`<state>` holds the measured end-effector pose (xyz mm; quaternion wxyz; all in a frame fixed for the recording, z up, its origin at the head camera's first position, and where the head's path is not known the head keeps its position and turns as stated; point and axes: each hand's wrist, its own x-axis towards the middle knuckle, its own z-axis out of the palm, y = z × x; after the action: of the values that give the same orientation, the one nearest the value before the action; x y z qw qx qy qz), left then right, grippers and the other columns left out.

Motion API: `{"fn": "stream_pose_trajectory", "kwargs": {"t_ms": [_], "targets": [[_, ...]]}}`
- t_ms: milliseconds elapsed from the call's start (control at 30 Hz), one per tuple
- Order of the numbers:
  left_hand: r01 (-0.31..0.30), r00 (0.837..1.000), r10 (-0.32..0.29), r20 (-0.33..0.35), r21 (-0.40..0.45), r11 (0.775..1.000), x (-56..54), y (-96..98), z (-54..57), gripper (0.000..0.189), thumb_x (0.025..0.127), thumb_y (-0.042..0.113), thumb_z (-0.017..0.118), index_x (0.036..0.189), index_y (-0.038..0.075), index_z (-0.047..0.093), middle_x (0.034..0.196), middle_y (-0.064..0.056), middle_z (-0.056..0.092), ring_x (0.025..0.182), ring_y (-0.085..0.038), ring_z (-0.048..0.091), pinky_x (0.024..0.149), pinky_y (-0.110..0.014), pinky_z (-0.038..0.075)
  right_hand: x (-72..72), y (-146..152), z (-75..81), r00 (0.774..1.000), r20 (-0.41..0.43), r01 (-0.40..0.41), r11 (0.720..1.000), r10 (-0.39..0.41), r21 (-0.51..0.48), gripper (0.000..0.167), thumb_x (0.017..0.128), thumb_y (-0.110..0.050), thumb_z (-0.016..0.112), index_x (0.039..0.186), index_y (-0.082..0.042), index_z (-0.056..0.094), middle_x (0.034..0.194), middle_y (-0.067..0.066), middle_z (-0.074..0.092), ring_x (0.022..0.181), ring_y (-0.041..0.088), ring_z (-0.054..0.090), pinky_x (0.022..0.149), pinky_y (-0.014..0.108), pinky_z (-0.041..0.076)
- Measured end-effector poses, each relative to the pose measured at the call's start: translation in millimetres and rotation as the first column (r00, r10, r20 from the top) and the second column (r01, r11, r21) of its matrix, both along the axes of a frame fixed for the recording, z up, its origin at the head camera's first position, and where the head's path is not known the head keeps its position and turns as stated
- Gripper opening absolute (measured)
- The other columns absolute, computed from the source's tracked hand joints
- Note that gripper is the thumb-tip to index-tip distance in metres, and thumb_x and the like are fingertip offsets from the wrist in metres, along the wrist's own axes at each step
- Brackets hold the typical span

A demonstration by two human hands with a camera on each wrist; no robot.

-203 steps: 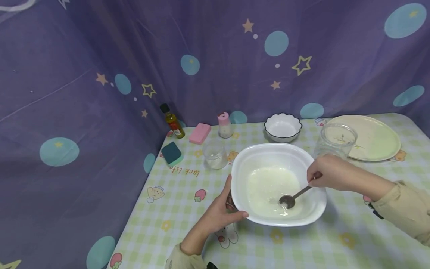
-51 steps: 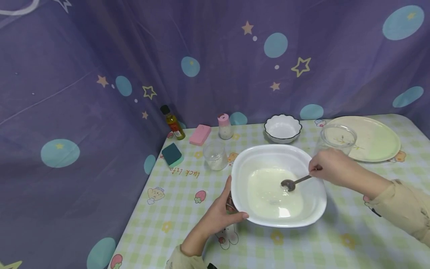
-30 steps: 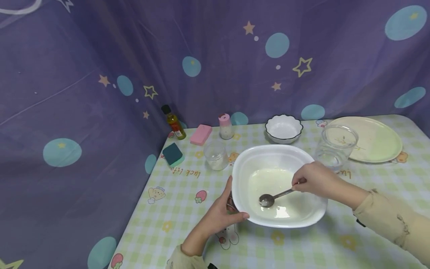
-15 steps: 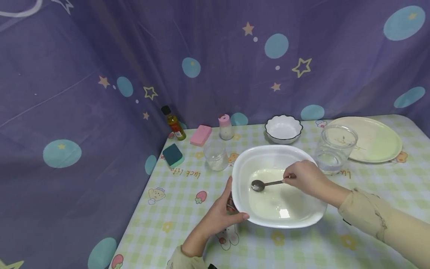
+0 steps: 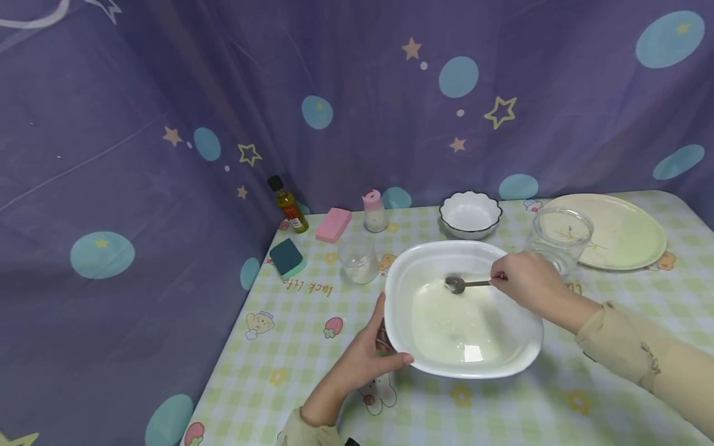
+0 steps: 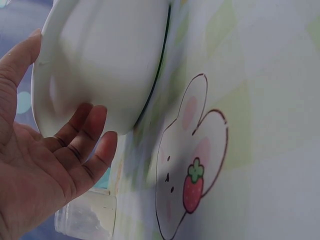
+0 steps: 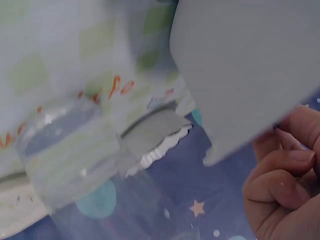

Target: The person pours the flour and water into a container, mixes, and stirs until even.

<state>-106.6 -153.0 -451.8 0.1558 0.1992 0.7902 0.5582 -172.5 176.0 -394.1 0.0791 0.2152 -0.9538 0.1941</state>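
A large white basin (image 5: 401, 272) with pale whitish liquid (image 5: 440, 328) in its bottom stands mid-table. At its left side my left hand (image 5: 365, 356) holds it, thumb on the rim. In the left wrist view, that hand's fingers (image 6: 90, 132) bend beneath the rim, against the outer wall. My right hand (image 5: 527, 282) pinches the handle of a dark metal spoon (image 5: 456, 285) over the basin's right part. The spoon's bowl is at the far edge of the liquid. In the right wrist view my right hand (image 7: 287, 180) has curled fingers beside the basin wall; the spoon is hidden there.
Behind the basin stand a scalloped white bowl (image 5: 470, 214), a clear jar (image 5: 558, 238) and an oval plate (image 5: 630, 235). To the left are a clear cup (image 5: 358, 260), a pink-topped shaker (image 5: 375, 212), a pink sponge (image 5: 333, 225), a green sponge (image 5: 287, 257) and an oil bottle (image 5: 290, 207).
The spoon has swept round in the liquid: leftward, then back to the right and toward the basin's far side, the right hand moving with it. The left hand and basin have stayed put.
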Motion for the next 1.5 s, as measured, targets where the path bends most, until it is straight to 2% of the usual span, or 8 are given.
{"fn": "stream_pose_trajectory", "kwargs": {"t_ms": [233, 467, 700, 867, 1033, 1233, 1300, 1500], "targets": [[-0.001, 1.0, 0.001, 0.003, -0.002, 1.0, 0.3, -0.1, 0.4, 0.11, 0.085, 0.03, 0.078, 0.155, 0.035, -0.006, 0.099, -0.003, 0.061, 0.089, -0.021, 0.06, 0.081, -0.035, 0.054, 3.6, 9.9, 13.1, 1.0, 0.014, 0.005, 0.994, -0.006, 0.109, 0.024, 0.078, -0.002, 0.072, 0.06, -0.017, 0.064, 0.057, -0.008, 0.053, 0.053, 0.013, 0.045, 0.048, 0.032, 0.039], [-0.003, 1.0, 0.003, 0.006, -0.006, 1.0, 0.0, -0.1, 0.3, 0.11, 0.085, 0.029, 0.078, 0.155, 0.036, -0.006, 0.099, -0.003, 0.061, 0.089, -0.021, 0.06, 0.081, -0.035, 0.053, 9.1, 19.8, 22.6, 0.998, 0.048, -0.039, 0.992, 0.034, 0.118, 0.028, 0.073, 0.002, 0.069, 0.056, -0.019, 0.061, 0.057, -0.009, 0.05, 0.057, 0.013, 0.043, 0.052, 0.031, 0.038], [0.002, 1.0, -0.002, -0.003, -0.007, 1.0, -0.5, -0.3, -0.3, 0.111, 0.085, 0.029, 0.078, 0.155, 0.034, -0.007, 0.1, -0.003, 0.061, 0.089, -0.019, 0.06, 0.081, -0.035, 0.054, 13.6, 29.9, 26.8, 0.989, 0.103, -0.116, 0.985, 0.103, 0.13, 0.029, 0.072, -0.001, 0.074, 0.057, -0.022, 0.061, 0.058, -0.013, 0.05, 0.057, 0.009, 0.042, 0.054, 0.029, 0.038], [-0.003, 1.0, 0.003, -0.001, -0.017, 1.0, -0.8, -0.1, 0.2, 0.111, 0.085, 0.029, 0.078, 0.155, 0.035, -0.006, 0.1, -0.003, 0.061, 0.089, -0.019, 0.06, 0.081, -0.035, 0.054, 16.7, 32.6, 28.4, 0.978, 0.154, -0.163, 0.979, 0.143, 0.125, 0.027, 0.071, -0.004, 0.076, 0.058, -0.024, 0.063, 0.059, -0.016, 0.051, 0.057, 0.007, 0.042, 0.055, 0.028, 0.038], [-0.007, 1.0, 0.007, 0.001, -0.025, 1.0, -0.9, 0.1, 1.1, 0.111, 0.085, 0.029, 0.079, 0.155, 0.036, -0.006, 0.1, -0.002, 0.061, 0.089, -0.018, 0.06, 0.081, -0.035, 0.054, 19.2, 27.5, 29.3, 0.959, 0.225, -0.203, 0.973, 0.174, 0.111, 0.024, 0.074, -0.009, 0.079, 0.062, -0.025, 0.066, 0.062, -0.018, 0.055, 0.06, 0.005, 0.045, 0.058, 0.028, 0.041], [-0.008, 1.0, 0.008, -0.004, -0.027, 1.0, -1.0, 0.2, 1.0, 0.111, 0.084, 0.029, 0.078, 0.155, 0.035, -0.006, 0.1, -0.002, 0.062, 0.089, -0.018, 0.061, 0.081, -0.034, 0.054, 22.1, 17.0, 24.8, 0.93, 0.296, -0.243, 0.969, 0.218, 0.049, 0.021, 0.075, -0.009, 0.08, 0.065, -0.024, 0.069, 0.063, -0.018, 0.057, 0.06, 0.004, 0.046, 0.058, 0.026, 0.041], [-0.01, 1.0, 0.01, -0.003, -0.028, 1.0, -0.7, 0.3, 1.2, 0.111, 0.084, 0.029, 0.079, 0.155, 0.034, -0.006, 0.1, -0.002, 0.062, 0.089, -0.018, 0.061, 0.081, -0.034, 0.054, 22.9, 12.8, 21.8, 0.924, 0.294, -0.264, 0.964, 0.245, 0.023, 0.021, 0.075, -0.01, 0.081, 0.065, -0.024, 0.069, 0.062, -0.019, 0.056, 0.06, 0.003, 0.045, 0.057, 0.025, 0.041], [-0.016, 1.0, 0.016, -0.002, -0.024, 1.0, -0.3, 0.6, 1.3, 0.112, 0.084, 0.027, 0.079, 0.156, 0.033, -0.006, 0.101, -0.003, 0.062, 0.089, -0.018, 0.061, 0.081, -0.035, 0.054, 22.9, 1.5, 8.7, 0.922, 0.198, -0.335, 0.942, 0.334, -0.029, 0.022, 0.075, -0.009, 0.08, 0.065, -0.026, 0.07, 0.061, -0.023, 0.055, 0.057, -0.003, 0.043, 0.056, 0.024, 0.041]]}}
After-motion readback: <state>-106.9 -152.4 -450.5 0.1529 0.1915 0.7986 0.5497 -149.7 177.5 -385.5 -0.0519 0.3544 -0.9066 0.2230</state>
